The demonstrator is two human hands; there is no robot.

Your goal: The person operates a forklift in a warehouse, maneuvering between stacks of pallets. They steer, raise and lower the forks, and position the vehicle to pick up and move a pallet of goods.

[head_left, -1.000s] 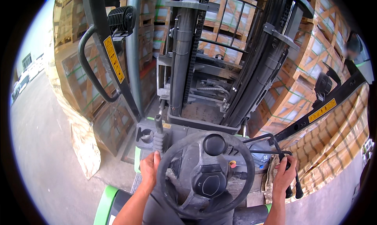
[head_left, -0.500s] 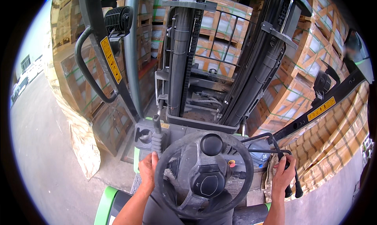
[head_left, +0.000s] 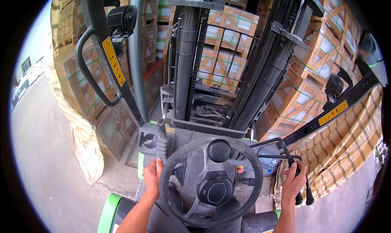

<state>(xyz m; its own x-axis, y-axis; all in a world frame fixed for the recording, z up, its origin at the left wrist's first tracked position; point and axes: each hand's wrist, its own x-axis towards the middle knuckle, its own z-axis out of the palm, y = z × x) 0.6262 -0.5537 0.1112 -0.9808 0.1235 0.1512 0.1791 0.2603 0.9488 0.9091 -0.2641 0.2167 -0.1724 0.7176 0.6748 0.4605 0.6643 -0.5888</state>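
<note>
Stacked slatted wooden crates with green straps fill the upper part of the frame behind a dark steel forklift mast; grey concrete ground spreads along the left, and a tan striped tarpaulin hangs at the right.

At lower right, the black bent metal levers with rounded knobs reach sideways from the console, then bend down toward the bottom of the frame. Their upper bends lie just above the right hand, plainly the nearer one, since the round dark-grey steering wheel stands between them and the left hand.

The right hand is closed, its fingers curled around the levers' downward stretch; whether it grasps one or both is unclear. The left hand is partly curled, thumb up, just below the upright grey lever with a ribbed boot and beside the wheel's left rim; whether it grips anything cannot be told.
</note>
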